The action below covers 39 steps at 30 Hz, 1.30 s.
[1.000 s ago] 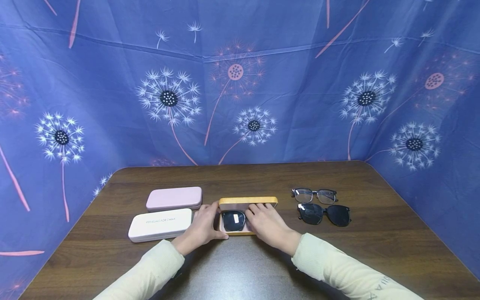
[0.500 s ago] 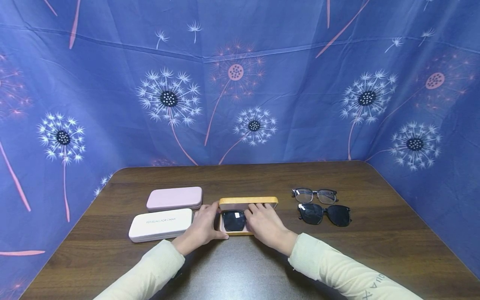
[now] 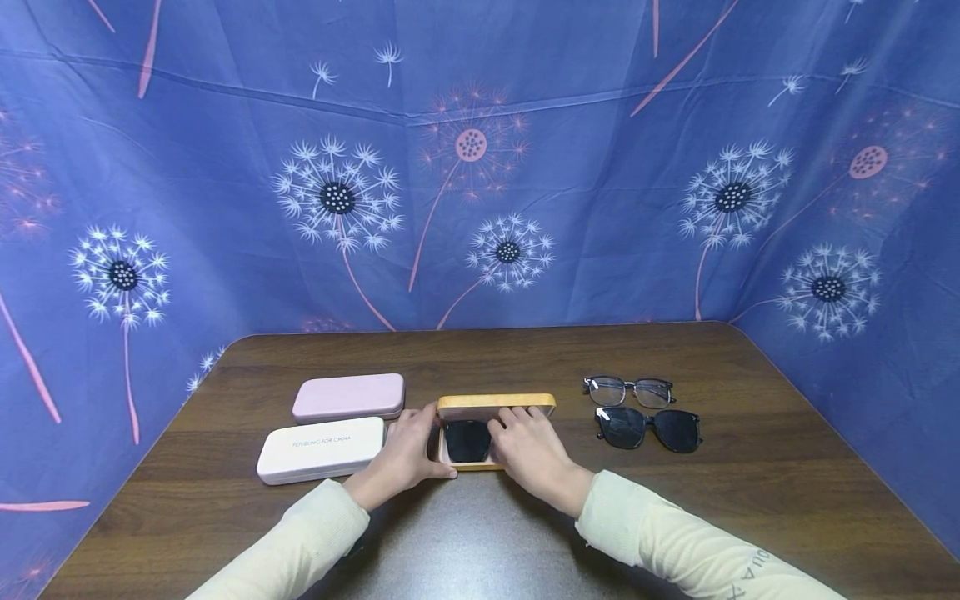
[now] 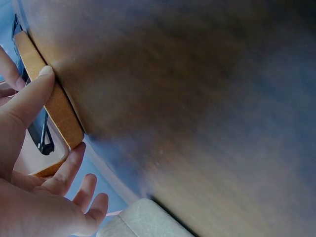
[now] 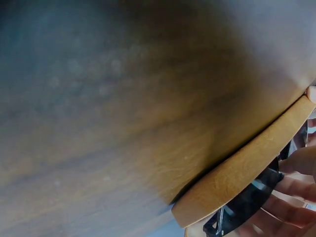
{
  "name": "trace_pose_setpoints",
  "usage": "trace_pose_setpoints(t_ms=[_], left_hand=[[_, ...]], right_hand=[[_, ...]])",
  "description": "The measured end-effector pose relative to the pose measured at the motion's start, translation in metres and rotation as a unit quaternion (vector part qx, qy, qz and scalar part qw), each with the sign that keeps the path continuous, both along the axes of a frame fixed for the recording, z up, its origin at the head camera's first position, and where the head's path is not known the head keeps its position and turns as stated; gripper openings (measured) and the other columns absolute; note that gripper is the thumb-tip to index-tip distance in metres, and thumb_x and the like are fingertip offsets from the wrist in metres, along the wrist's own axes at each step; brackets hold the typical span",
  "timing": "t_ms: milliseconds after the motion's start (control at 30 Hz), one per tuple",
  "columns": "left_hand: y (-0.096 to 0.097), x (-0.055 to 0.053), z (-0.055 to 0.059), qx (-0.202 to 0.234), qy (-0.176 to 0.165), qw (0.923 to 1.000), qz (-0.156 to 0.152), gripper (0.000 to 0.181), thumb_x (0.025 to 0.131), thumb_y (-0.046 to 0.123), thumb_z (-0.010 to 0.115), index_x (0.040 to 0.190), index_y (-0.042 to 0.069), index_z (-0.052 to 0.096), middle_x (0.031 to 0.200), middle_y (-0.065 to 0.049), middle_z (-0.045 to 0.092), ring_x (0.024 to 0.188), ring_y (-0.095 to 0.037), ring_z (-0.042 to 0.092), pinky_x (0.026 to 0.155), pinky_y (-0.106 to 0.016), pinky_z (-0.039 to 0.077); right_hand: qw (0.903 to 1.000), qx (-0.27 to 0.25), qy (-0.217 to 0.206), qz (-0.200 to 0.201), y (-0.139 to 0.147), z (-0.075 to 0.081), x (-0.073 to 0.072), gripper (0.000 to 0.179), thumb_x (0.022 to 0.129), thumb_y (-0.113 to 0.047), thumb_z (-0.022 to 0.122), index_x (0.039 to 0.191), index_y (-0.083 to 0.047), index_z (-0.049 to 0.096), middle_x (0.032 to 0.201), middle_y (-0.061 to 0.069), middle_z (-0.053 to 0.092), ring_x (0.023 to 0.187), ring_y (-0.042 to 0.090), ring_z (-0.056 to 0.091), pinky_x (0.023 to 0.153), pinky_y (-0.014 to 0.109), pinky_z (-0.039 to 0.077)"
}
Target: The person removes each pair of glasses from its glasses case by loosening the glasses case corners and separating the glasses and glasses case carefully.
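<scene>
In the head view an orange glasses case (image 3: 497, 402) stands at the middle of the table with its lid raised. Dark sunglasses (image 3: 467, 442) lie inside its pale lining; their right part is hidden behind my right hand (image 3: 534, 454). That hand reaches into the case, thumb and fingers about the middle of the frame, as the sunglasses (image 5: 249, 200) in the right wrist view show. My left hand (image 3: 405, 452) grips the case's left end. Its thumb presses the front wall of the case (image 4: 61, 111) in the left wrist view, another finger at the corner.
A white glasses case (image 3: 322, 450) with lettering and a pink glasses case (image 3: 348, 397) lie closed at the left of the wooden table (image 3: 480, 358). Clear eyeglasses (image 3: 628, 392) and another pair of sunglasses (image 3: 648, 429) lie at the right. A blue patterned cloth (image 3: 480, 192) hangs behind.
The bright reflection on the left lens has gone, and the sunglasses sit slightly differently in the case. My right hand and forearm have shifted a little left. The left hand stays put.
</scene>
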<state>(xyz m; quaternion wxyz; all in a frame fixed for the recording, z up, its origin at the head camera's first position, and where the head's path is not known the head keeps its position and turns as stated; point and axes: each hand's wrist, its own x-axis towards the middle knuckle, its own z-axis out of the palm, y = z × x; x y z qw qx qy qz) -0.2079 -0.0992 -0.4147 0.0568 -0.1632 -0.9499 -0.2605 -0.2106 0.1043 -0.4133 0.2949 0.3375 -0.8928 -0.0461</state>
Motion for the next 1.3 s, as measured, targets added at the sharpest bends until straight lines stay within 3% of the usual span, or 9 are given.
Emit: trace_pose_setpoints(t_ms=[333,567,933,1300], left_hand=[[0.000,0.000,0.000,-0.004,-0.001,1.0000,0.000,0.088,0.050,0.028,0.088,0.124,0.001,0.047,0.110,-0.010,0.062,0.110,-0.034,0.048,0.092,-0.052,0.036],[-0.001,0.000,0.000,-0.002,0.003,1.0000,0.000,0.089,0.050,0.029,0.088,0.124,0.001,0.047,0.110,-0.011,0.061,0.110,-0.034,0.048,0.092,-0.052,0.036],[-0.001,0.001,-0.001,0.000,0.006,1.0000,-0.002,0.083,0.050,0.028,0.088,0.118,0.002,0.050,0.101,-0.007,0.063,0.108,-0.033,0.048,0.090,-0.052,0.037],[0.000,0.000,0.000,0.005,0.000,1.0000,-0.002,0.084,0.051,0.027,0.088,0.121,0.002,0.049,0.103,-0.008,0.062,0.108,-0.033,0.047,0.090,-0.052,0.036]], right_hand=[[0.9987,-0.013,0.049,0.007,-0.002,0.001,0.004,0.020,0.060,-0.027,0.077,0.069,-0.015,0.062,0.068,-0.001,0.058,0.067,0.017,0.056,0.059,0.031,0.042],[0.9987,0.001,0.051,0.011,0.000,0.005,0.007,0.021,0.062,-0.032,0.077,0.070,-0.016,0.065,0.071,-0.001,0.059,0.069,0.017,0.057,0.061,0.031,0.043],[0.9973,-0.014,0.068,0.024,0.006,0.011,0.008,0.011,0.068,-0.023,0.073,0.070,-0.016,0.064,0.072,-0.001,0.060,0.068,0.017,0.059,0.061,0.031,0.046],[0.9969,-0.015,0.069,0.035,0.020,0.028,0.017,0.017,0.060,-0.018,0.077,0.070,-0.016,0.063,0.076,0.000,0.061,0.071,0.018,0.058,0.063,0.031,0.044]])
